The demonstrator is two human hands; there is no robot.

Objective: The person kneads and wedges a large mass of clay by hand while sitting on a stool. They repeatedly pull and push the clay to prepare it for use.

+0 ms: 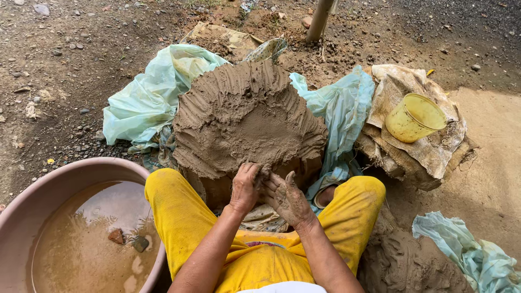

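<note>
A big mound of wet brown clay point(247, 116), scored with finger grooves, sits on pale green plastic sheeting point(146, 97) in front of my knees. My left hand point(245, 187) presses into the clay's near edge with fingers curled into it. My right hand point(286, 198) lies beside it, muddy, fingers bent against the same edge. Both hands touch the clay between my legs in yellow trousers point(179, 217).
A large pinkish basin point(38, 201) of muddy water with two small stones stands at the lower left. A yellow plastic cup point(415, 116) lies on sacking at the right. More clay point(404, 263) and plastic sheeting lie at the lower right. A pole point(319, 19) rises behind.
</note>
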